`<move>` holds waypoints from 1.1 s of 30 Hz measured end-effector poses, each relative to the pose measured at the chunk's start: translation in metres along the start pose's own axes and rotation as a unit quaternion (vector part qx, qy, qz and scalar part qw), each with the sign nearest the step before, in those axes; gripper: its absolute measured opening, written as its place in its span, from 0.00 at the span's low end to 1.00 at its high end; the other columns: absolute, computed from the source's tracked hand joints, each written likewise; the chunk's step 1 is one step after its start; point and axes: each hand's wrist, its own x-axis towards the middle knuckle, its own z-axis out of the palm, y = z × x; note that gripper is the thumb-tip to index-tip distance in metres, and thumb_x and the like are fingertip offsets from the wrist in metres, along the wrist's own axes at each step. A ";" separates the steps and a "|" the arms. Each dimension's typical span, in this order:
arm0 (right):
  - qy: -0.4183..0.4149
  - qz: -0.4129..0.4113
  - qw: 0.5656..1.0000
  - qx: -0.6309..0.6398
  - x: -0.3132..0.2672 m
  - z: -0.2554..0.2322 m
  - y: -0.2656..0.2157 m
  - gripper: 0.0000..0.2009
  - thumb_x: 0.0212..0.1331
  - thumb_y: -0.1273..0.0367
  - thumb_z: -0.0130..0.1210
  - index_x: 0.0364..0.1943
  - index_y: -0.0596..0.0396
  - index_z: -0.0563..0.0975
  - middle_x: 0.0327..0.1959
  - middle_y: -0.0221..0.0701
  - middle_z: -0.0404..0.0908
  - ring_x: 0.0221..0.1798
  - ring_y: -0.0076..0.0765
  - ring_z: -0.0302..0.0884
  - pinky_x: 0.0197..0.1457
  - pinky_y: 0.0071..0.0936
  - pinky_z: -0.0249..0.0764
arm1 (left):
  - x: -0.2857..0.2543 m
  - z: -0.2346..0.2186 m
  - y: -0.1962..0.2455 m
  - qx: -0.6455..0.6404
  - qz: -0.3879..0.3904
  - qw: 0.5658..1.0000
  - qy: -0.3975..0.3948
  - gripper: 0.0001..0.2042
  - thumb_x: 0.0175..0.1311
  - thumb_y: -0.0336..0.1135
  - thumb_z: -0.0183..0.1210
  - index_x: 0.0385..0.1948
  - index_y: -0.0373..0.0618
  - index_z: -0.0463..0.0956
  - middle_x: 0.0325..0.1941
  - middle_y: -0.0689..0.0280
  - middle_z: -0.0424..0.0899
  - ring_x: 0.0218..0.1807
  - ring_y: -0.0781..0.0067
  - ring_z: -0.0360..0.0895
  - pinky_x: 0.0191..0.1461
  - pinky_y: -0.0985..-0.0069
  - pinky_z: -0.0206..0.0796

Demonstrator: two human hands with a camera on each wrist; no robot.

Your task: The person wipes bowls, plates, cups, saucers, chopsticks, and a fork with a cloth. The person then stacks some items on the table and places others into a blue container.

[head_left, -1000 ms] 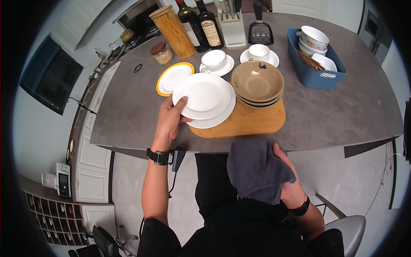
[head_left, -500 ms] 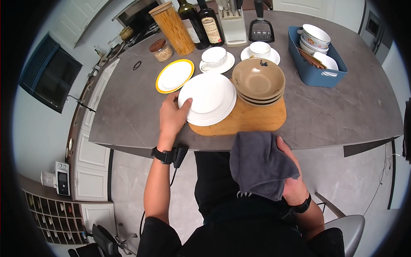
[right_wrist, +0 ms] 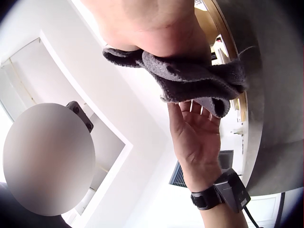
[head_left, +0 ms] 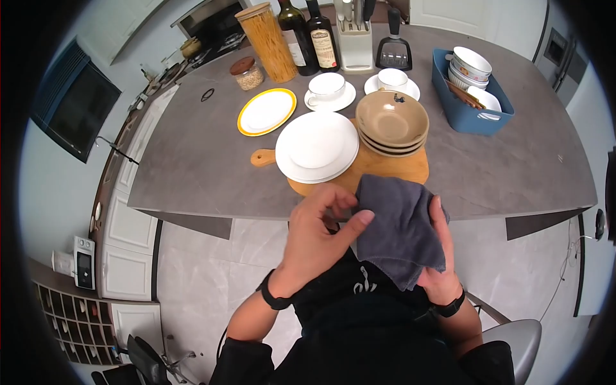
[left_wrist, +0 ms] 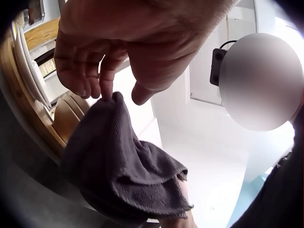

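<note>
My right hand (head_left: 443, 260) holds a dark grey cloth (head_left: 398, 224) in front of the table edge, thumb along its side and most fingers hidden beneath it. My left hand (head_left: 317, 234) is at the cloth's left side, fingers bent loosely and thumb apart from them. In the left wrist view, its fingertips meet a raised peak of the cloth (left_wrist: 126, 166). Stacked white plates (head_left: 317, 144) lie on the left part of a wooden board (head_left: 385, 168), untouched, beside stacked brown bowls (head_left: 393, 122).
A yellow-rimmed plate (head_left: 267, 112) lies left of the board. Behind are two white cups on saucers, a jar (head_left: 247, 74), tall pasta container (head_left: 268, 45), bottles and a knife block (head_left: 355, 48). A blue basket (head_left: 471, 114) with bowls stands at the right.
My left hand has let go of the white plates and moved down and right to the cloth. The cloth, in my right hand, has risen slightly. The board's handle now shows.
</note>
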 end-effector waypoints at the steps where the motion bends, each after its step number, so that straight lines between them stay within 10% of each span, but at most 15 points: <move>1: -0.025 -0.001 1.000 -0.016 -0.002 0.002 0.000 0.36 0.77 0.43 0.34 0.74 0.59 0.60 0.72 0.41 0.69 0.72 0.40 0.70 0.75 0.39 0.66 | -0.002 0.005 -0.002 -0.036 -0.007 0.999 0.009 0.14 0.58 0.35 0.74 0.35 0.42 0.76 0.30 0.72 0.73 0.30 0.81 0.69 0.33 0.79 0.65; 5: 0.012 -0.060 0.990 -0.129 -0.015 0.014 0.001 0.37 0.77 0.41 0.33 0.71 0.62 0.63 0.69 0.41 0.72 0.70 0.38 0.71 0.74 0.36 0.67 | -0.001 0.005 -0.007 -0.093 -0.022 0.995 -0.026 0.14 0.58 0.33 0.74 0.36 0.43 0.75 0.35 0.73 0.72 0.35 0.81 0.71 0.41 0.79 0.68; 10: 0.034 -0.155 0.877 -0.453 -0.044 0.034 -0.025 0.36 0.76 0.42 0.40 0.65 0.66 0.71 0.60 0.38 0.79 0.63 0.32 0.75 0.67 0.30 0.70 | -0.002 0.000 -0.002 -0.305 0.041 0.948 -0.073 0.10 0.64 0.25 0.65 0.45 0.42 0.77 0.48 0.71 0.81 0.52 0.79 0.77 0.64 0.73 0.65; 17: -0.039 -0.159 0.840 -0.517 -0.052 0.047 -0.048 0.30 0.69 0.50 0.59 0.56 0.69 0.77 0.51 0.39 0.84 0.56 0.34 0.81 0.61 0.31 0.75 | -0.012 -0.010 0.004 -0.400 0.006 0.906 -0.140 0.09 0.65 0.21 0.58 0.45 0.41 0.75 0.49 0.68 0.82 0.51 0.79 0.78 0.61 0.77 0.68; 19: -0.014 -0.156 0.816 -0.556 -0.051 0.049 -0.051 0.21 0.66 0.66 0.65 0.57 0.68 0.78 0.50 0.34 0.84 0.52 0.27 0.80 0.58 0.26 0.74 | -0.014 -0.012 0.006 -0.409 -0.025 0.905 -0.113 0.12 0.65 0.18 0.60 0.45 0.44 0.73 0.44 0.75 0.76 0.44 0.90 0.70 0.46 0.87 0.61; 23: -0.046 -0.159 0.768 -0.618 -0.042 0.045 -0.054 0.29 0.54 0.68 0.73 0.58 0.71 0.76 0.52 0.40 0.84 0.49 0.28 0.82 0.56 0.25 0.75 | -0.014 -0.023 0.008 -0.413 -0.022 0.904 -0.107 0.11 0.65 0.18 0.60 0.44 0.45 0.71 0.39 0.78 0.74 0.38 0.93 0.68 0.42 0.89 0.58; 26: -0.069 -0.059 0.946 -0.310 -0.039 0.039 -0.047 0.40 0.45 0.74 0.77 0.66 0.68 0.70 0.61 0.43 0.80 0.63 0.38 0.79 0.66 0.32 0.73 | -0.009 -0.025 0.012 -0.442 -0.032 0.886 -0.137 0.13 0.66 0.20 0.61 0.46 0.46 0.69 0.37 0.79 0.73 0.37 0.94 0.67 0.42 0.89 0.59; 33: -0.038 -0.022 0.975 -0.218 -0.011 -0.020 -0.002 0.36 0.58 0.67 0.70 0.69 0.66 0.66 0.66 0.46 0.75 0.68 0.46 0.74 0.70 0.43 0.72 | 0.031 -0.053 0.012 -0.330 -0.063 0.927 -0.169 0.16 0.70 0.25 0.62 0.54 0.46 0.68 0.43 0.72 0.82 0.49 0.86 0.79 0.48 0.85 0.69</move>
